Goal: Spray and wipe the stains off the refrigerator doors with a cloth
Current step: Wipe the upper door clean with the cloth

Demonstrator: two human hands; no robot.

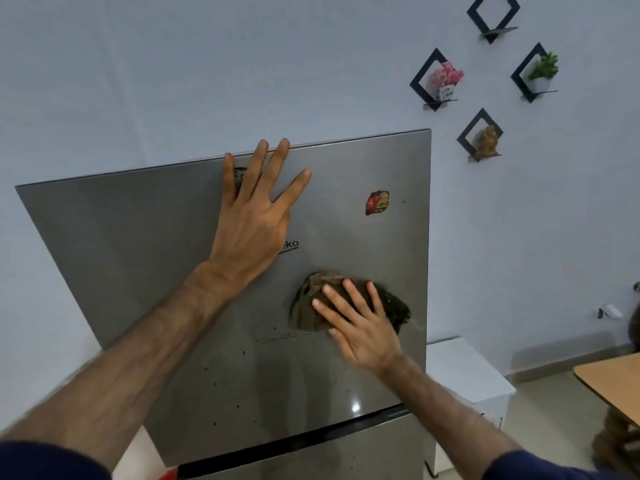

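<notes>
The silver upper refrigerator door [138, 244] fills the middle of the head view. Dark specks and a smeared streak [277, 338] mark its lower half. My left hand [252, 216] lies flat and spread on the door near its top edge, holding nothing. My right hand [360, 323] presses a crumpled brown cloth [311, 299] against the door at the right, fingers spread over it. The lower door [363, 452] begins under a dark gap. No spray bottle is in view.
A red sticker [377, 202] sits on the door's upper right. Black diamond wall shelves with small plants [445, 79] hang on the wall at right. A white cabinet [467, 372] stands beside the fridge, and a wooden table corner [613, 379] juts in at far right.
</notes>
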